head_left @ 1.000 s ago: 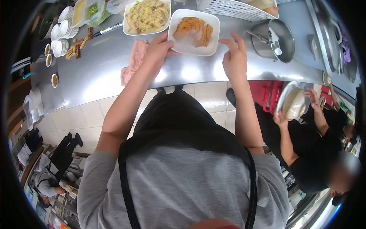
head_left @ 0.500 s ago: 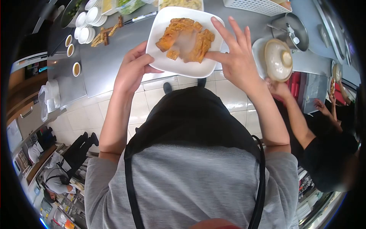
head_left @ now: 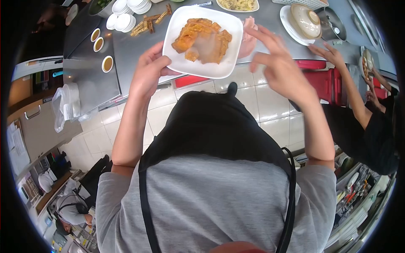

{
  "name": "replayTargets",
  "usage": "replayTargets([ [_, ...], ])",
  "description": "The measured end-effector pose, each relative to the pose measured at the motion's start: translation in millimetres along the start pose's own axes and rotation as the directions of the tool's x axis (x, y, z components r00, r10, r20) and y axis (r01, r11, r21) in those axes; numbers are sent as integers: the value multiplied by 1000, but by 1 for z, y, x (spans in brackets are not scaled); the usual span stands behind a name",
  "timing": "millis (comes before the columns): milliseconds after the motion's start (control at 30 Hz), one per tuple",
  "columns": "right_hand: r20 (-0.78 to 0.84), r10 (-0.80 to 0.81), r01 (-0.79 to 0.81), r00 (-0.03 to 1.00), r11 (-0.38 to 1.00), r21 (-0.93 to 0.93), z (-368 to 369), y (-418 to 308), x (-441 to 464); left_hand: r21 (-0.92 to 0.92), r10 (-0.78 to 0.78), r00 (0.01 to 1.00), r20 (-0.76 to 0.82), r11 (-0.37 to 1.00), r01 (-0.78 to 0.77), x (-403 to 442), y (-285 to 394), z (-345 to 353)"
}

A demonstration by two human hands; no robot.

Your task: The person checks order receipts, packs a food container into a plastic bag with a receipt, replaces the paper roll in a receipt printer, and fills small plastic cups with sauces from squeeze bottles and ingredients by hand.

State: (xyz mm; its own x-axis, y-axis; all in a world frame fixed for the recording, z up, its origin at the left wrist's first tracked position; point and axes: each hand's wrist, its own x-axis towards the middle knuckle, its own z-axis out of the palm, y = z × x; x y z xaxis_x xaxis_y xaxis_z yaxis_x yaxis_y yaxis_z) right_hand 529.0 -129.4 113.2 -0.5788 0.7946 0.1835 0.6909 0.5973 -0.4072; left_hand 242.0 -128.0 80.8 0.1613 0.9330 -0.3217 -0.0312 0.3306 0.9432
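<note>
My left hand [head_left: 149,69] grips the left edge of a white square plate [head_left: 175,66], thumb on the rim and fingers underneath. On the plate lie golden-brown fried pieces [head_left: 217,46], with what looks like steam or a hazy patch over the middle. My right hand [head_left: 276,63] is just right of the plate, apart from it, blurred by motion with its fingers spread and nothing in them. Between plate and hand, a pink cloth [head_left: 248,40] lies on the counter.
On the steel counter [head_left: 126,55] are stacked white dishes [head_left: 123,22], sauce cups [head_left: 107,63], wooden clips [head_left: 147,24] and a dish of yellow food [head_left: 237,4]. Right: a lidded clay pot [head_left: 300,21], a metal pot [head_left: 333,25] and a co-worker's hand [head_left: 329,54].
My right hand has come off the plate and moved right. The co-worker's hand has left the lidded pot, which now sits farther back. The whole view has shifted.
</note>
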Motion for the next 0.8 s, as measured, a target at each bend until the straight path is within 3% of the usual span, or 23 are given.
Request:
replayTargets([
  [67, 325, 91, -122, 941, 990, 76, -29, 7, -26, 11, 7, 1000, 20, 1000, -7, 0, -5, -6],
  [100, 323, 100, -130, 941, 989, 72, -31, 16, -40, 11, 6, 1000, 29, 1000, -6, 0, -6, -9],
  [167, 362, 335, -389, 870, 917, 86, -27, 31, -64, -3, 4, 999, 38, 1000, -4, 0, -10, -11],
  [200, 363, 340, -394, 867, 915, 83, -25, 21, -64, -6, 2, 999, 43, 1000, -2, -1, -13, -11],
  [267, 83, 393, -401, 916, 878, 262, -15, -12, -55, -17, 16, 999, 40, 1000, -16, -2, -16, -9],
  [300, -21, 310, -295, 950, 922, 251, -6, -22, -49, -16, 16, 999, 47, 1000, -16, -2, -17, -7],
  [333, -25, 315, -300, 949, 921, 250, 5, -26, -42, -13, 13, 999, 51, 1000, -13, -3, -18, -5],
  [400, -93, 163, -157, 982, 985, 73, 29, -25, -28, -9, 12, 998, 60, 1000, -11, -3, -20, -2],
  [533, -82, 183, -180, 980, 983, 41, 47, -9, -19, -3, 9, 998, 70, 1000, -9, 0, -25, 3],
  [567, 57, 196, -204, 979, 924, 323, 43, 4, -23, 5, 11, 998, 64, 1000, -11, 2, -28, 3],
  [600, 190, 167, -248, 967, 783, 571, 37, 13, -29, 5, 7, 998, 70, 1000, -8, 5, -31, 3],
  [733, 279, 224, -349, 934, 746, 568, 2, 29, -53, 7, 12, 1000, 10, 1000, -13, 9, -35, 5],
  [800, 296, 350, -437, 889, 842, 316, 9, 39, -61, 14, 17, 1000, -3, 1000, -17, 12, -35, 3],
])
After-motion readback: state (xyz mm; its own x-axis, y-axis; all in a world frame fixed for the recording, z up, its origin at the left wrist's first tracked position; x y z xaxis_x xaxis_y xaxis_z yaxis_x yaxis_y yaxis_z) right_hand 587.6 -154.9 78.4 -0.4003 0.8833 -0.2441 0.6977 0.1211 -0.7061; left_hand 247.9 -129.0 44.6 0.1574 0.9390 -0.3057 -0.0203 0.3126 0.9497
